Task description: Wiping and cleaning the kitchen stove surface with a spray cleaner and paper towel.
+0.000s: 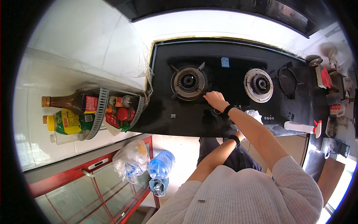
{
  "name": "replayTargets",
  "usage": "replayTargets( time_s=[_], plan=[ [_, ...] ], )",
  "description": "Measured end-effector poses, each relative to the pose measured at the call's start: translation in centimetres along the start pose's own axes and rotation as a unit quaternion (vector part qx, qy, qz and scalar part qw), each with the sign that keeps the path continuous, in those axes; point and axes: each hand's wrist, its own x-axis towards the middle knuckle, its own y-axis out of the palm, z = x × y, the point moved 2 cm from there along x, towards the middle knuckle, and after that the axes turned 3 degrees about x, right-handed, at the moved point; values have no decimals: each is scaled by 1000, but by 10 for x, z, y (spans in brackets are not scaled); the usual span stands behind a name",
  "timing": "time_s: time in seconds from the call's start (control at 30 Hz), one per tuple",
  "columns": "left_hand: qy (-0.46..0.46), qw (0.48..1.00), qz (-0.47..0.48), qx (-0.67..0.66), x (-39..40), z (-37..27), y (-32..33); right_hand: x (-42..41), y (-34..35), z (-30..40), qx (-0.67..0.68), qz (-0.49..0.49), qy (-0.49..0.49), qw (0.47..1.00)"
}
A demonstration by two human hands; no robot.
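Note:
My right hand reaches across the black glass gas hob, its curled fingertips at the front right rim of the left burner. Whether they pinch anything is hidden. Below my right forearm, my left hand is at the hob's front edge, partly covered. Crumpled white, translucent plastic, apparently a bag, shows on both sides of that forearm and seems gripped by my left hand. The right burner has a pale, stained ring and no pan support around it. A black pan support lies to its right.
A white spray bottle with a red trigger lies at the front right. Wall racks at left hold sauce bottles. A plastic bag hangs on the red-framed door, beside large blue water bottles. A range hood overhangs the back.

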Motion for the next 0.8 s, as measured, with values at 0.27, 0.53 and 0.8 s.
replayTargets(
  time_s=[0.27,0.53,0.8],
  plan=[
    [61,997,-38,3,-1,-3,-11,-22,-44,-18,124,8,34,992],
    [112,985,51,-124,10,-28,-42,-108,-181,-143,281,-322,120,896],
    [55,982,106,149,31,-86,-87,-233,-187,-244,359,-454,303,757]
  ],
)
